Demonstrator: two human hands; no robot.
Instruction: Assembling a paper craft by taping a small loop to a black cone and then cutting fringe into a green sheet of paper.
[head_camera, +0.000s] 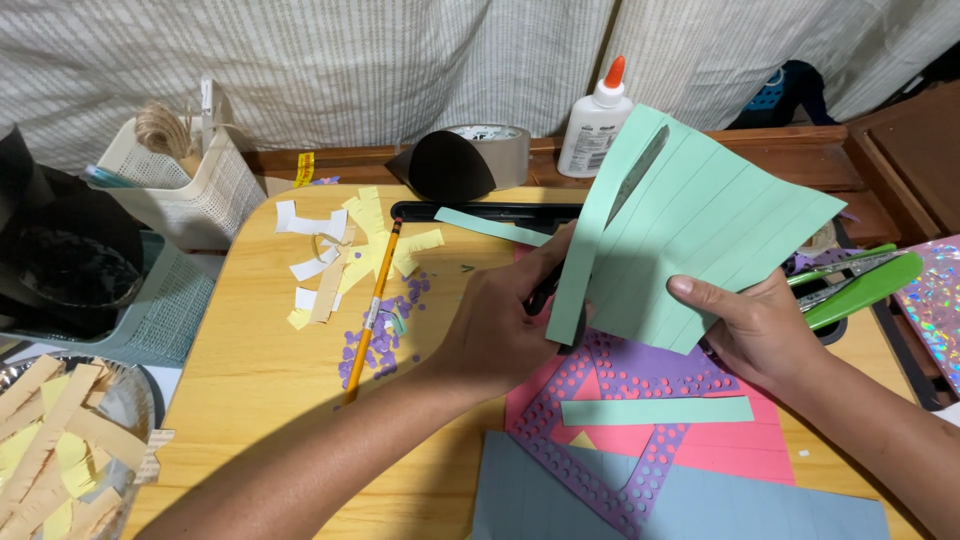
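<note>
My right hand (765, 335) holds a light green paper sheet (700, 225) upright, thumb on its front; the sheet is ruled with lines and partly cut into strips. My left hand (500, 325) grips black-handled scissors (545, 295) at the sheet's left edge, where one long strip hangs partly free. A cut green strip (655, 410) lies below on a purple punched paper (640, 375) over pink paper (730, 445). Another green strip (490, 227) lies farther back.
A pencil (372, 310) lies among white and yellow paper scraps (340, 255) and purple dots. A glue bottle (597, 120), tape roll (490, 150), white basket (185, 180), green scissors (855, 285), grey-blue paper (560, 495) and a bowl of paper strips (60, 440) surround the yellow table (250, 370).
</note>
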